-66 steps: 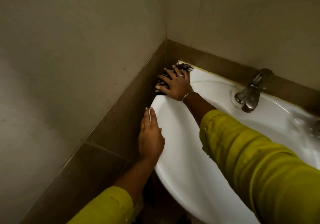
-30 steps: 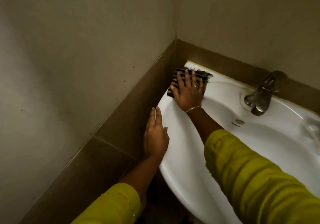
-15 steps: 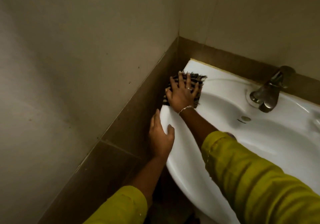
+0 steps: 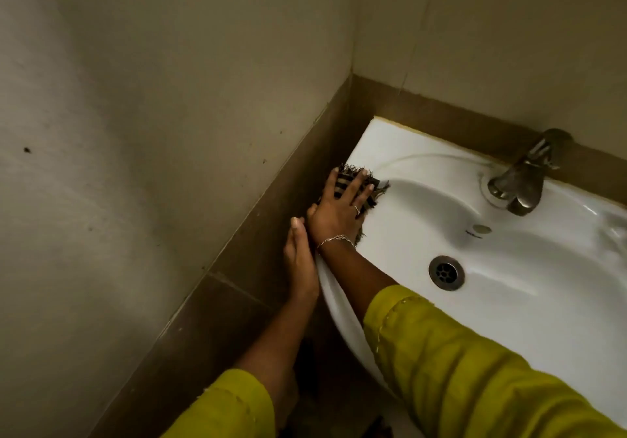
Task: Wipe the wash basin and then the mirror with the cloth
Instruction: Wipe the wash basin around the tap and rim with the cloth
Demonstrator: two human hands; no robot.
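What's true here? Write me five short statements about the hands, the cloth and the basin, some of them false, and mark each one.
1. The right hand presses the striped cloth flat on the left rim of the wash basin. True.
2. The left hand grips the tap. False: it rests, fingers straight, against the basin's outer left edge, and nothing touches the tap.
3. A stopper plugs the drain. False: its open grate shows.
4. A bracelet circles the right wrist. True.
5. The right sleeve is blue. False: it is yellow-green.
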